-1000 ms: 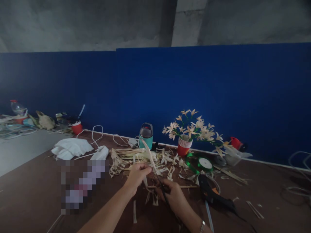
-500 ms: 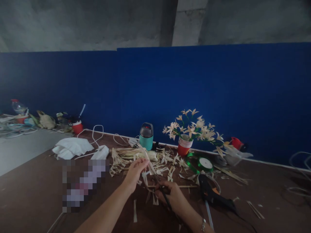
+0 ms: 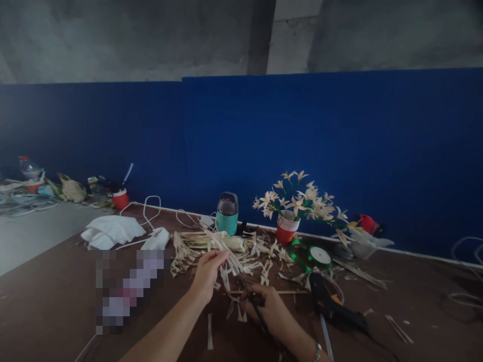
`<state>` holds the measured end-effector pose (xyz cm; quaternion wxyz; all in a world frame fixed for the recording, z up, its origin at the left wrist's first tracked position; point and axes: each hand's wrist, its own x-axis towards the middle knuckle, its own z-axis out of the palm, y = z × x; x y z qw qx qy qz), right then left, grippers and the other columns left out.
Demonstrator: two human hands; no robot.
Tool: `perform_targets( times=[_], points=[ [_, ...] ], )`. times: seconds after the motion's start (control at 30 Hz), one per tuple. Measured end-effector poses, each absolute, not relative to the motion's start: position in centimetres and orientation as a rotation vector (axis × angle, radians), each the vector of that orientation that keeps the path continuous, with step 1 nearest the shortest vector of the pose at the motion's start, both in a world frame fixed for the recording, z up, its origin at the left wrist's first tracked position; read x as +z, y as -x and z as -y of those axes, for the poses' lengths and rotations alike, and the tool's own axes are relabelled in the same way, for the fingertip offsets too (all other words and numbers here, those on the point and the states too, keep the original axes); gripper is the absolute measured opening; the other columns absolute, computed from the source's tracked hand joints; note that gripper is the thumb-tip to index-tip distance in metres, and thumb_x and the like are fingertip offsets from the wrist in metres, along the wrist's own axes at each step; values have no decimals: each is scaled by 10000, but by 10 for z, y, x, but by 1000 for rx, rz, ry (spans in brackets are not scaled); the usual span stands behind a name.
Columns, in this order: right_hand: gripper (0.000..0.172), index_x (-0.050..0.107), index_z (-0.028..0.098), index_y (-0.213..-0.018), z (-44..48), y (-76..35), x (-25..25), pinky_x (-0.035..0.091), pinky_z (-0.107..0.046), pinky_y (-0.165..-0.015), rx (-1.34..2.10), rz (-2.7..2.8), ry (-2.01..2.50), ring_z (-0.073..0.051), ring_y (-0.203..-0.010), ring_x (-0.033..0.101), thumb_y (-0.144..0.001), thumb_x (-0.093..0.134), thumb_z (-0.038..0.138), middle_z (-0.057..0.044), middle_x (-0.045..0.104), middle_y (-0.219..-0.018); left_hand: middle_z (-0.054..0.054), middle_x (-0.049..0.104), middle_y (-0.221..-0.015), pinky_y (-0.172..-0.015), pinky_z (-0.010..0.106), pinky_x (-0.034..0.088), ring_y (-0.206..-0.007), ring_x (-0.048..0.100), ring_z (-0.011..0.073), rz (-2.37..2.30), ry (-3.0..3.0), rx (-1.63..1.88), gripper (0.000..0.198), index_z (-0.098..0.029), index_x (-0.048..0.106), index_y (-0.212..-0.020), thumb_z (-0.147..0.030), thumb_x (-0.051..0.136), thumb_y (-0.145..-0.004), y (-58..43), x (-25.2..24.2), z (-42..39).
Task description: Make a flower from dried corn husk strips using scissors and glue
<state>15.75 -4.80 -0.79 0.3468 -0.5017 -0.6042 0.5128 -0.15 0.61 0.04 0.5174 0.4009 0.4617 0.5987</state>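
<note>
My left hand (image 3: 209, 271) is closed, pinching a pale strip of dried husk (image 3: 233, 260) between thumb and fingers. The strip slants from the upper left down toward my right hand (image 3: 264, 304). That hand is wrapped round dark scissors (image 3: 258, 312), whose blades point up at the strip's lower end. Whether the blades touch the strip I cannot tell. Just below hang or lie narrow husk pieces (image 3: 241, 312), partly behind my right fingers. Behind both hands lies a heap of dried husks (image 3: 184, 246) with cut scraps.
A black glue gun (image 3: 335, 306) lies to the right, near a green ribbon spool (image 3: 319, 255). Husk flowers (image 3: 298, 203) stand in red cups (image 3: 287, 232). A teal bottle (image 3: 227, 221) is by the blue partition (image 3: 241, 136). Crumpled white material (image 3: 113, 231) and cords lie left.
The husk strip has shifted slightly down and left at its upper end, with my left fingers still on it. My right hand with the scissors has barely moved.
</note>
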Motion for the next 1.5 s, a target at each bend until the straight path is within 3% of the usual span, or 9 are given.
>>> perform_targets(
  times=[0.23, 0.87, 1.17, 1.5],
  points=[
    [186, 607, 147, -709, 48, -159, -14, 283, -166, -383, 1392, 1534, 1303, -53, -392, 354, -618, 654, 303, 62, 474, -486, -37, 504, -491, -531, 213, 337, -504, 443, 91, -1103, -985, 1403, 278, -152, 582, -517, -384, 712, -597, 2, 0, -4],
    [168, 650, 131, -671, 47, -159, -12, 327, -185, -466, 1318, 1577, 1307, -83, -489, 402, -596, 659, 281, 31, 516, -526, -30, 524, -479, -527, 215, 342, -499, 458, 95, -1102, -957, 1408, 236, -144, 630, -514, -352, 732, -557, 3, 0, -6],
    [156, 658, 124, -687, 46, -158, -14, 293, -174, -433, 1295, 1572, 1284, -68, -462, 351, -630, 649, 269, 43, 471, -498, -24, 535, -494, -535, 213, 344, -516, 457, 94, -1093, -905, 1424, 230, -144, 645, -541, -350, 741, -572, 3, -7, -7],
    [169, 667, 127, -701, 43, -160, -21, 309, -179, -445, 1265, 1572, 1269, -82, -478, 409, -624, 665, 277, 28, 522, -535, -19, 552, -518, -500, 210, 314, -496, 434, 87, -1089, -749, 1466, 238, -140, 666, -568, -358, 759, -545, -4, -9, -1]
  ],
)
